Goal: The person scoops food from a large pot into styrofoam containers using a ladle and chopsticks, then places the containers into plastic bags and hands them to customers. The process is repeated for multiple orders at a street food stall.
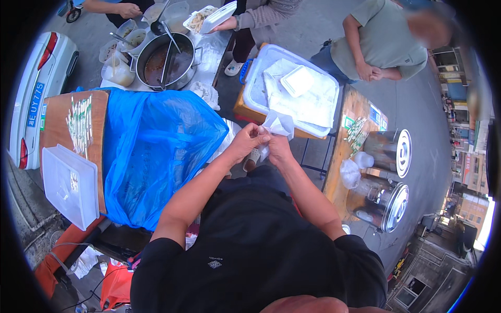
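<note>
Both my hands meet in front of my body at a thin white plastic bag [278, 124]. My left hand [244, 144] pinches its gathered edge with thumb and fingers. My right hand [278, 148] is closed round the bunched lower part of the bag. Just beyond them is a white tray [250, 86] on a brown box, lined with a white sheet [313, 110]. On that sheet lies a closed white takeaway box [298, 81]. To the left, a large blue plastic bag [151, 151] spreads open near my left forearm.
A pot [168, 61] of broth with a divider stands far left beside tubs of sauce. A person's hand [225, 24] there holds an open food box [203, 20]. Steel canisters [383, 206] stand right; another person [383, 47] stands beyond. A clear plastic bin [70, 185] sits left.
</note>
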`<action>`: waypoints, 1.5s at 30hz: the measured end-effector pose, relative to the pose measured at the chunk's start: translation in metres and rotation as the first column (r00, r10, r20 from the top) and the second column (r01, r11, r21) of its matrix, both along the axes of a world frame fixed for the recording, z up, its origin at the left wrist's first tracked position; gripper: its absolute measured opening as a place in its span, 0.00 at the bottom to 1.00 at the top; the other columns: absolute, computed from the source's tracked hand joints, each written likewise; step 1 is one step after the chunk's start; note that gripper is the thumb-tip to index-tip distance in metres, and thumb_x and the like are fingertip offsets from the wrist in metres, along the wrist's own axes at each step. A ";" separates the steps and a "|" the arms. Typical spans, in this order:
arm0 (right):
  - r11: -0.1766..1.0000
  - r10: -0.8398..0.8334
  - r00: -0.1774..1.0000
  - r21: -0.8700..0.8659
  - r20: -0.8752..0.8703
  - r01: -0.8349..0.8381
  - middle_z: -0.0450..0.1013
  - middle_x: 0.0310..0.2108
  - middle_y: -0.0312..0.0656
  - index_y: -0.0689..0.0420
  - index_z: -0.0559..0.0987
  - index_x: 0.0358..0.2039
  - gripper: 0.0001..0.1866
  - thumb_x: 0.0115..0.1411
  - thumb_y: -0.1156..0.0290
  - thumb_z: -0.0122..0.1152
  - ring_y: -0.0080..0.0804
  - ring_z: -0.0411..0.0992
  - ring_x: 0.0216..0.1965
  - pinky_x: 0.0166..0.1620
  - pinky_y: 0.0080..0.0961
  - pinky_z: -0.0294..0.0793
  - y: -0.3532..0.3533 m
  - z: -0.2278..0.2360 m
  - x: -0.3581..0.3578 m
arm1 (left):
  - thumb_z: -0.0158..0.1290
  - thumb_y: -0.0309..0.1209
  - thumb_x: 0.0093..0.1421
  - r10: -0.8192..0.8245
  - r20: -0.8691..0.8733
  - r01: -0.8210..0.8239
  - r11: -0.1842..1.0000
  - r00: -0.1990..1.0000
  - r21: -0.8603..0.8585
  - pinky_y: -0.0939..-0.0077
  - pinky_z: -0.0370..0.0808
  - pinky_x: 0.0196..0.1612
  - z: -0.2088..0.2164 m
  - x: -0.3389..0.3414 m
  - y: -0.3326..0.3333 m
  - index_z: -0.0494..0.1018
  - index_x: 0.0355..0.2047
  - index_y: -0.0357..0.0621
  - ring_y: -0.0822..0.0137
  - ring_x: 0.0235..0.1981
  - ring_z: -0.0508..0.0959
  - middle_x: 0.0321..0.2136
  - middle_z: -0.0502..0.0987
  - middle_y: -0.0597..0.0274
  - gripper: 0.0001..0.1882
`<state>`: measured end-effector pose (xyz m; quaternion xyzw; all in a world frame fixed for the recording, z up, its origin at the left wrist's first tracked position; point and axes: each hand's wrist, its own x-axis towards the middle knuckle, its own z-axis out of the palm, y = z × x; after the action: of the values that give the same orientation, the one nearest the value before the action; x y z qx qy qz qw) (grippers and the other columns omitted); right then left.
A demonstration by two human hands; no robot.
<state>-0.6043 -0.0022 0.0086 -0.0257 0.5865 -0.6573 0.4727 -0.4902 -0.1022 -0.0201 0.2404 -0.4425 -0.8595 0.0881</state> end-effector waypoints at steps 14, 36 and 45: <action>0.783 0.367 0.776 0.620 -0.513 0.040 0.78 0.27 0.36 0.57 0.78 0.30 0.14 0.61 0.65 0.76 0.24 0.75 0.28 0.33 0.30 0.78 0.108 -0.052 -0.075 | 0.55 0.27 0.71 0.234 -0.326 0.098 0.656 0.916 0.748 0.57 0.76 0.60 -0.036 -0.025 -0.016 0.76 0.43 0.46 0.60 0.50 0.82 0.42 0.82 0.59 0.02; 0.906 0.384 0.776 -0.368 0.500 -0.211 0.82 0.48 0.40 0.58 0.81 0.51 0.13 0.71 0.66 0.64 0.33 0.80 0.50 0.57 0.37 0.79 0.132 -0.071 -0.294 | 0.54 0.32 0.70 0.214 -0.072 -0.089 0.657 0.974 0.748 0.52 0.79 0.57 -0.037 -0.134 0.012 0.73 0.60 0.33 0.53 0.51 0.84 0.51 0.83 0.50 0.21; 0.790 0.572 0.814 0.333 -0.103 -0.514 0.77 0.41 0.39 0.62 0.74 0.59 0.35 0.61 0.51 0.75 0.29 0.77 0.44 0.46 0.28 0.76 0.043 -0.057 -0.410 | 0.57 0.43 0.72 0.219 0.130 -0.254 0.777 0.967 0.576 0.68 0.78 0.42 -0.096 -0.161 0.038 0.78 0.53 0.45 0.69 0.43 0.81 0.44 0.82 0.64 0.17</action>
<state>-1.0147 0.0406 -0.0484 -0.1895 0.6877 -0.3935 0.5799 -0.6507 -0.0647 -0.1164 0.3333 -0.1233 -0.9289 0.1040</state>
